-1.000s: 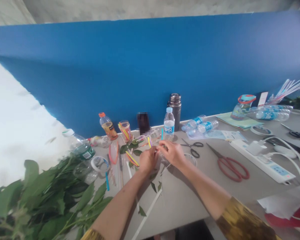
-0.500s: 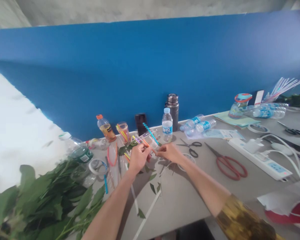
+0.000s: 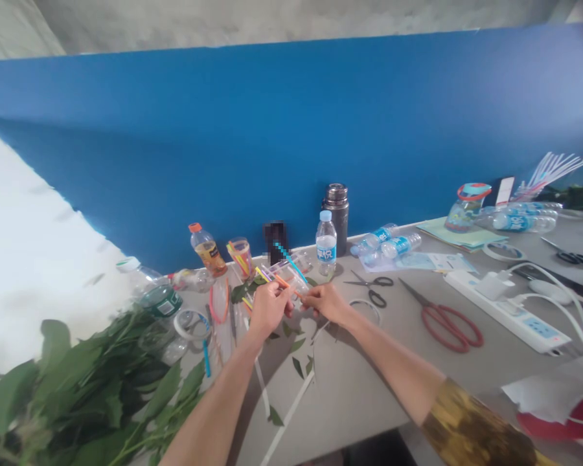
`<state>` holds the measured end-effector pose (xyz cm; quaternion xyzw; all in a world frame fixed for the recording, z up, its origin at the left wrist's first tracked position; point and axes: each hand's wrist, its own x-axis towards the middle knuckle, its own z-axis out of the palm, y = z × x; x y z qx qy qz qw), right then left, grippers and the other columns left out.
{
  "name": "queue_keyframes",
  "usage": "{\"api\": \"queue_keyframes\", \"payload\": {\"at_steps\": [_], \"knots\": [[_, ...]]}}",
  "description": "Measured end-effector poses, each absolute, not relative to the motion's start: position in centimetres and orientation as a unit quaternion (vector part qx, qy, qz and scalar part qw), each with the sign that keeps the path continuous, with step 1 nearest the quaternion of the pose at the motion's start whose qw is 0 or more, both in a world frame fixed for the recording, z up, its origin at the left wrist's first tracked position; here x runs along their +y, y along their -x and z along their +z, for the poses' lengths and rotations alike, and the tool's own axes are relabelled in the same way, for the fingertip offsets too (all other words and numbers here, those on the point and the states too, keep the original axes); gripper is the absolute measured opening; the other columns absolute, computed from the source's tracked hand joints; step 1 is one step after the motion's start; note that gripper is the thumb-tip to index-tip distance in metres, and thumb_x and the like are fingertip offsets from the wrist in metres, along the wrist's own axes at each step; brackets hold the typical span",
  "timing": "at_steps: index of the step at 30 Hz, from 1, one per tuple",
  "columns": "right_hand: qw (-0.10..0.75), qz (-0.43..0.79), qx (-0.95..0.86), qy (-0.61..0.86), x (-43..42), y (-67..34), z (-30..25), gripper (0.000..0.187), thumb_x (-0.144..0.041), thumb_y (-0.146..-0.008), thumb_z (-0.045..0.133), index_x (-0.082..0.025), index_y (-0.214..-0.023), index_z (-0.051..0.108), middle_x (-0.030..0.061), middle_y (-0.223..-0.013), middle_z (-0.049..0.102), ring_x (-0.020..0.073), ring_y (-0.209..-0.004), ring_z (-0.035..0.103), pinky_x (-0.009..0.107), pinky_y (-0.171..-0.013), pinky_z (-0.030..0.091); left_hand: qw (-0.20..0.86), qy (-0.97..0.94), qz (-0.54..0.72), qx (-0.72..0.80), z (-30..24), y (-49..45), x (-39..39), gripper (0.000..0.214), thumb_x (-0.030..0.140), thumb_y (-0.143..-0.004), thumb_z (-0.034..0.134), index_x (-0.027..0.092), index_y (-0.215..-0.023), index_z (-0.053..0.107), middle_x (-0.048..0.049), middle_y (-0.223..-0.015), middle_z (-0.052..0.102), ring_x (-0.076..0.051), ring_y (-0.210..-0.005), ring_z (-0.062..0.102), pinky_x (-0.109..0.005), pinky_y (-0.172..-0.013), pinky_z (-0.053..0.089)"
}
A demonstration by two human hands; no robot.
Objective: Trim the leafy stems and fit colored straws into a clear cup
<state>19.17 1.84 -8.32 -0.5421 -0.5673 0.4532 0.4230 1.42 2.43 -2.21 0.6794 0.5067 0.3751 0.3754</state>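
Currently, your left hand [image 3: 269,310] grips a clear plastic piece [image 3: 291,277] bearing coloured straws, while your right hand [image 3: 324,304] pinches an orange straw [image 3: 284,283], both just left of the water bottle [image 3: 326,244].

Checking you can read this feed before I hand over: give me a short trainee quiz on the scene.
1. True or false: the red-handled scissors lie nearer the power strip than the black-handled scissors do.
2. What are the left hand and right hand holding between them?
A) a clear plastic piece with coloured straws
B) a roll of tape
C) a water bottle
3. Fill in the blank: the leafy stems lie on the person's ____ side.

Key: 1 true; 2 A; 3 left.
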Motion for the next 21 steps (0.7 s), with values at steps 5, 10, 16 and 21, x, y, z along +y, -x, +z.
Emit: {"api": "queue_keyframes", "payload": {"at_steps": [5,10,16,21], "knots": [[0.451,0.483,-0.529,0.532,1.72,-18.89,-8.07,0.019,-0.028,-0.082,0.07,-0.015,-0.071,0.078,0.0048,-0.074,0.078,0.0091,-0.05,0.055,0.02,-0.049,0.038,0.372,-0.679,0.374,0.511,-1.91,-1.4,2.3,0.041,0.052,-0.084,0.069,0.019,-0.061,0.061,-0.0008,-0.046,0.063,-0.014,-0.042,0.059,-0.024,-0.049,0.045],[0.457,0.513,-0.514,0.514,1.68,-18.96,-7.94,0.016,-0.028,-0.078,0.072,-0.015,-0.075,0.081,0.0047,-0.079,0.08,0.0082,-0.051,0.056,0.02,-0.049,0.036,0.373,-0.677,0.372,0.514,-1.81,-1.34,2.36,0.041,0.053,-0.085,0.068,0.019,-0.062,0.061,-0.0005,-0.046,0.063,-0.013,-0.038,0.054,-0.023,-0.044,0.039],[0.471,0.537,-0.479,0.51,1.84,-18.91,-8.53,0.023,-0.036,-0.077,0.078,-0.015,-0.083,0.084,0.0063,-0.073,0.078,0.0087,-0.049,0.051,0.02,-0.042,0.029,0.366,-0.675,0.383,0.513,-1.94,-1.23,2.62,0.034,0.043,-0.086,0.067,0.019,-0.064,0.061,0.0001,-0.046,0.063,-0.012,-0.037,0.053,-0.022,-0.043,0.037],[0.491,0.534,-0.472,0.502,1.95,-18.61,-8.77,0.024,-0.036,-0.076,0.08,-0.014,-0.084,0.083,0.0073,-0.079,0.08,0.0081,-0.051,0.052,0.019,-0.043,0.03,0.355,-0.678,0.391,0.511,-1.93,-1.34,2.58,0.031,0.038,-0.088,0.064,0.019,-0.064,0.061,0.001,-0.047,0.063,-0.011,-0.037,0.054,-0.021,-0.043,0.037]]}}
